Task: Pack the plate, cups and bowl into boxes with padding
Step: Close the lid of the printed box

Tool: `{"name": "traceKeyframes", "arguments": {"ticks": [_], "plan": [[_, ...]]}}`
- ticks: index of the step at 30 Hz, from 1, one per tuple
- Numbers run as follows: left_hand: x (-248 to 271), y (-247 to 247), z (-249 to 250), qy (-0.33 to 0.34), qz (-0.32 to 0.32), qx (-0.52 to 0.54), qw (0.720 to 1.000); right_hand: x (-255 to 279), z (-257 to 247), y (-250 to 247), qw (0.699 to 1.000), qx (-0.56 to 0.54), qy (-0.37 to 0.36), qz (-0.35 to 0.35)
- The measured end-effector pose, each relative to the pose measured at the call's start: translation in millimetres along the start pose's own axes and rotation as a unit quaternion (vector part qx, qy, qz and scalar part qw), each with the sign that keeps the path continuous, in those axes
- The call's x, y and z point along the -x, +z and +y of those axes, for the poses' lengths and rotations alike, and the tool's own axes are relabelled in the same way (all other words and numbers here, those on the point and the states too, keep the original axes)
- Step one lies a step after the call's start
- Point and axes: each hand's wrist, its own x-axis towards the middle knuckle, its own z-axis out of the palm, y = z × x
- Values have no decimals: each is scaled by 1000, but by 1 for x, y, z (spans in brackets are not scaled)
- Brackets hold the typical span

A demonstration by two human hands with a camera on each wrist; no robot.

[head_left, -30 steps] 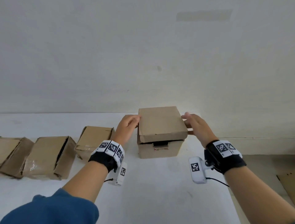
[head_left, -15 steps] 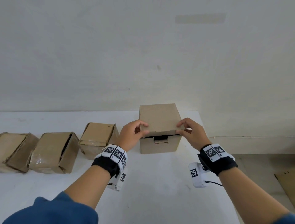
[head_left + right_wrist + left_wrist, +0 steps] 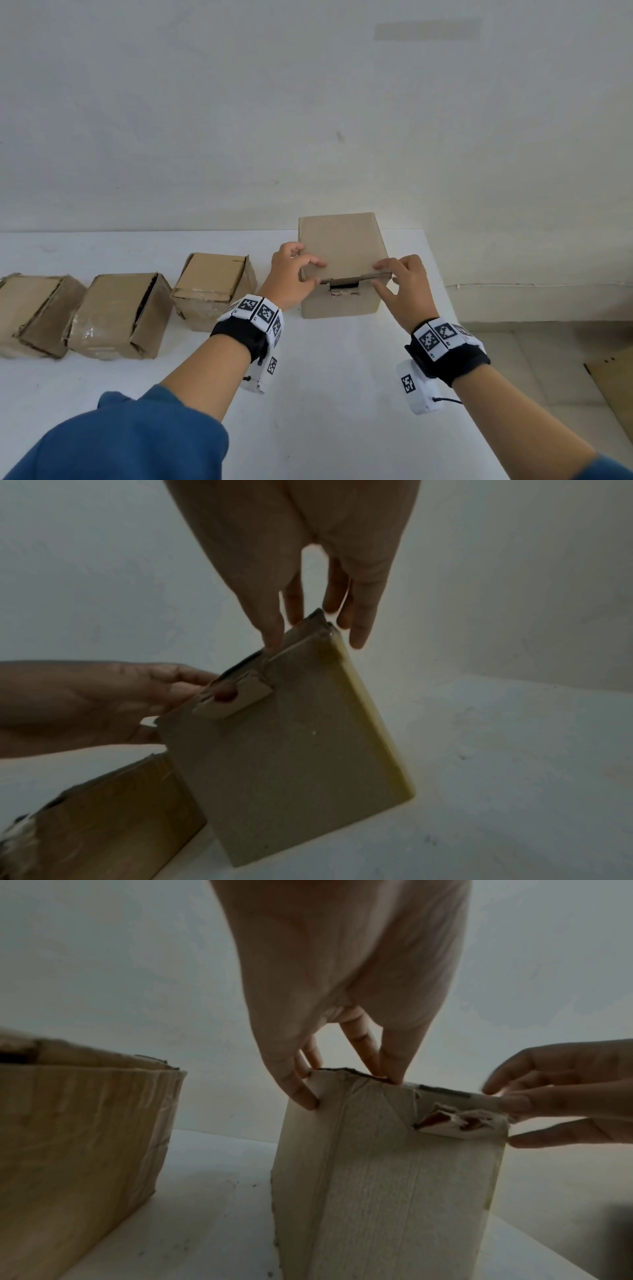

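Observation:
A brown cardboard box (image 3: pixel 339 305) stands on the white table (image 3: pixel 329 394) near its far right corner. Its lid (image 3: pixel 342 246) lies almost flat, with a narrow gap above a torn tab slot (image 3: pixel 344 291) in the front. My left hand (image 3: pixel 317 272) pinches the lid's front left corner, fingers on top and thumb under the edge. My right hand (image 3: pixel 382 275) pinches the front right corner the same way. The wrist views show the box (image 3: pixel 377 1177) (image 3: pixel 291 764) close up with both hands at its top edge. No plate, cup or bowl shows.
Three more cardboard boxes sit in a row to the left: a small one (image 3: pixel 212 291), a taped one (image 3: pixel 120 315) and one at the frame's edge (image 3: pixel 30 308). The table ends just right of the box. A cardboard sheet (image 3: pixel 613 387) lies on the floor.
Both hands have come from the box's sides to the lid's front corners. The lid has dropped from a raised tilt to nearly flat.

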Motion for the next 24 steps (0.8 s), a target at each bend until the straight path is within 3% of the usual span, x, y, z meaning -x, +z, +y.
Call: {"name": "traceKeyframes", "arguments": {"ticks": [3,5,9,13,21,24], "plan": [[1,2,0,-9,19,22,1000,11,-4,6,999,5,17,40],[2,5,0,-11,28,23,999,13,-11,9,999,-7,40,7],[4,9,-1,-15,36,27,999,11,-24,19,980,-99,167,-41],[6,9,-1,-12,37,33,999,12,-30,29,939,-201,278,-21],[10,11,2,-11,34,37,999,10,-44,32,889,-298,348,17],[10,11,2,-8,33,35,999,10,-45,31,891,-292,346,23]]}}
